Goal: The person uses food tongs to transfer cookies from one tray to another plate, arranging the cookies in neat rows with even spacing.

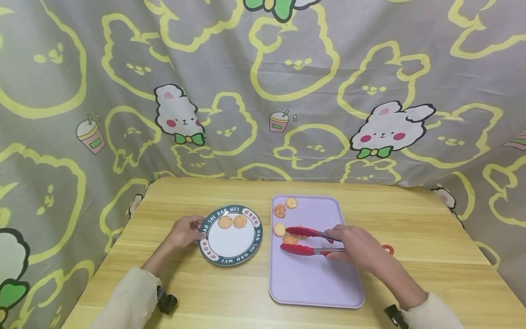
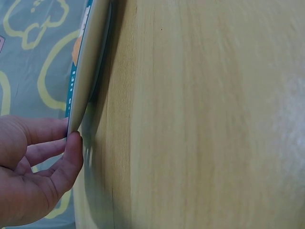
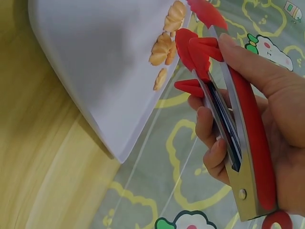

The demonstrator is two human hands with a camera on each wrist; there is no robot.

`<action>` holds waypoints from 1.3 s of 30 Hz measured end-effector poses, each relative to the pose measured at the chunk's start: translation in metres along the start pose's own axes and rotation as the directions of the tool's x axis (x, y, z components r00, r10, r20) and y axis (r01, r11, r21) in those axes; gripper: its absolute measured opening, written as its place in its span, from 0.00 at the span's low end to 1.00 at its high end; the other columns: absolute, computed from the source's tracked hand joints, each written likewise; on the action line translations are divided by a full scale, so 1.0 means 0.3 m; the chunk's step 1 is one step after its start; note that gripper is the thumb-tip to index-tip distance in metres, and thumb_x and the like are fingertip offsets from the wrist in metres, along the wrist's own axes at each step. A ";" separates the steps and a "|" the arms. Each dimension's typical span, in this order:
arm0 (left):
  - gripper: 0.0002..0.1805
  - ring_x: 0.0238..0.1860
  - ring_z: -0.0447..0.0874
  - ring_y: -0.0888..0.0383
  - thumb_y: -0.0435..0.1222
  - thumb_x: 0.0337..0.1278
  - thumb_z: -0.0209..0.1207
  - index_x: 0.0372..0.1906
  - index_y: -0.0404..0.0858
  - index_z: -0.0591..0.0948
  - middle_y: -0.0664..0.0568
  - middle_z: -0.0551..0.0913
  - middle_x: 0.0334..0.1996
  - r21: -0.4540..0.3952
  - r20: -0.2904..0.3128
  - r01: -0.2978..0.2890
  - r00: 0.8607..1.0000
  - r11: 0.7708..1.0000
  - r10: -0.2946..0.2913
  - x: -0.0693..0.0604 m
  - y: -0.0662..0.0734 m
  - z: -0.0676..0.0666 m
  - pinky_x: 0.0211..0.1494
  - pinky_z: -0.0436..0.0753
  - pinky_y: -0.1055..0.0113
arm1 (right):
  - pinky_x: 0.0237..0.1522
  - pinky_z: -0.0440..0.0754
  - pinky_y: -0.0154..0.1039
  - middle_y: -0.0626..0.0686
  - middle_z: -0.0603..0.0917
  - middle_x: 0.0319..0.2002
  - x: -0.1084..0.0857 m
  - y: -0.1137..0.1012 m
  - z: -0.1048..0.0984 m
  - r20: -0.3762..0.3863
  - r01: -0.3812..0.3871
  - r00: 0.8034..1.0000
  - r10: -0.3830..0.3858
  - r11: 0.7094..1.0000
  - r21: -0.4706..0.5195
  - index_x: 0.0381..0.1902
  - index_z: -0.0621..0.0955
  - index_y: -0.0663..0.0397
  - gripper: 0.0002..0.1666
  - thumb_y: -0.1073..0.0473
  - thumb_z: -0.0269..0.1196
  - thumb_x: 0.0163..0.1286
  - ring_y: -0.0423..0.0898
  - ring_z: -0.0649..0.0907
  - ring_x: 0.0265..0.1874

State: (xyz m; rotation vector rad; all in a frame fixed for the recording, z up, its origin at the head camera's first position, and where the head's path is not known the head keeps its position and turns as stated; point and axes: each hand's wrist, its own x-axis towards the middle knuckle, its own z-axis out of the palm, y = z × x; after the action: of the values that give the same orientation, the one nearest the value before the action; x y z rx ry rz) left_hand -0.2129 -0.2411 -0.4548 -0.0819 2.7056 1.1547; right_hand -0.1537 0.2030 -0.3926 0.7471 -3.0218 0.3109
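Nearest are two cream cloth sleeves (image 1: 129, 297), each with a small black device (image 1: 166, 302) at the wrist. The right hand (image 1: 360, 247) grasps a pair of red-and-silver metal tongs (image 1: 300, 250), spread apart. They reach over a rectangular lilac tray (image 1: 312, 283) near the middle of a yellowish wood-grain worktop (image 1: 222, 292). In the head view a brown flower-shaped biscuit (image 1: 290, 240) lies between the two red ends; I cannot tell whether they touch it. A pale round biscuit (image 1: 279, 230) sits just beside, along the tray's left side. Toward the worktop's left edge, the left hand (image 1: 185, 233) pinches the rim of a round white plate (image 1: 230, 242) with a dark-teal lettered border. On its far half lie a tan round biscuit (image 1: 225, 222) and a swirled golden biscuit (image 1: 240, 222), side by side. Further off, near the tray's far-left corner, are a pretzel-patterned biscuit (image 1: 280, 210) and a scalloped pale biscuit (image 1: 291, 203). Past the worktop's far edge hangs a grey cartoon-printed curtain (image 1: 238, 68).
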 end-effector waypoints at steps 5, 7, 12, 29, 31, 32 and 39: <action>0.28 0.35 0.77 0.54 0.26 0.45 0.64 0.57 0.30 0.75 0.41 0.78 0.38 -0.005 -0.003 -0.004 1.000 1.000 0.004 -0.002 0.002 0.000 0.30 0.85 0.67 | 0.34 0.84 0.39 0.48 0.84 0.35 -0.001 -0.013 0.003 -0.010 -0.012 1.000 0.012 0.999 -0.030 0.48 0.84 0.55 0.32 0.48 0.76 0.43 0.40 0.78 0.29; 0.28 0.35 0.77 0.54 0.26 0.45 0.64 0.57 0.30 0.75 0.41 0.77 0.38 -0.003 -0.003 -0.002 1.000 1.000 0.002 -0.003 0.002 0.001 0.31 0.85 0.67 | 0.34 0.84 0.40 0.48 0.84 0.35 0.000 -0.018 0.005 -0.008 -0.022 1.000 0.021 0.999 -0.039 0.47 0.84 0.56 0.32 0.49 0.76 0.43 0.40 0.78 0.28; 0.27 0.36 0.77 0.53 0.26 0.46 0.64 0.57 0.31 0.76 0.42 0.77 0.38 0.002 -0.006 0.001 1.000 1.000 -0.001 -0.004 0.004 0.000 0.30 0.85 0.68 | 0.29 0.81 0.35 0.47 0.83 0.32 -0.004 -0.031 0.005 0.008 -0.021 1.000 0.022 0.999 -0.045 0.45 0.85 0.55 0.29 0.49 0.76 0.43 0.38 0.74 0.24; 0.28 0.34 0.77 0.54 0.26 0.44 0.64 0.57 0.29 0.75 0.41 0.78 0.37 0.005 -0.013 -0.021 1.000 1.000 0.021 -0.001 0.005 0.002 0.30 0.85 0.68 | 0.25 0.75 0.29 0.47 0.83 0.31 0.005 -0.036 -0.012 -0.022 -0.052 0.998 0.051 0.998 -0.041 0.46 0.84 0.53 0.28 0.49 0.75 0.46 0.38 0.73 0.24; 0.28 0.34 0.77 0.54 0.26 0.45 0.64 0.57 0.29 0.75 0.41 0.77 0.37 0.011 -0.013 -0.020 1.000 1.000 0.020 -0.001 0.007 0.002 0.30 0.85 0.68 | 0.25 0.74 0.29 0.47 0.83 0.30 0.020 -0.040 -0.021 -0.035 -0.050 0.998 0.049 0.998 -0.040 0.46 0.84 0.54 0.28 0.49 0.75 0.47 0.39 0.73 0.24; 0.28 0.34 0.77 0.54 0.26 0.45 0.64 0.57 0.29 0.75 0.41 0.77 0.37 0.015 -0.012 -0.019 1.000 1.000 0.020 -0.001 0.007 0.001 0.30 0.85 0.67 | 0.25 0.74 0.29 0.47 0.83 0.31 0.029 -0.043 -0.025 -0.038 -0.052 0.998 0.051 0.998 -0.041 0.46 0.84 0.54 0.29 0.48 0.75 0.47 0.39 0.73 0.24; 0.28 0.34 0.77 0.54 0.26 0.44 0.65 0.57 0.28 0.75 0.41 0.78 0.37 0.018 -0.008 -0.029 1.000 0.999 0.029 -0.003 0.005 0.000 0.29 0.84 0.68 | 0.27 0.76 0.33 0.49 0.84 0.34 0.115 -0.078 -0.031 -0.049 -0.040 0.998 0.039 0.999 -0.022 0.49 0.83 0.54 0.31 0.46 0.74 0.48 0.41 0.75 0.26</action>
State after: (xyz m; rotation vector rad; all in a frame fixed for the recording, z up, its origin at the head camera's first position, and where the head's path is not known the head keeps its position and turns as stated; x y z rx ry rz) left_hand -0.2121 -0.2400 -0.4535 -0.0454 2.7324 1.1401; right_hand -0.1737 0.1689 -0.3769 0.6684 -2.9925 0.2905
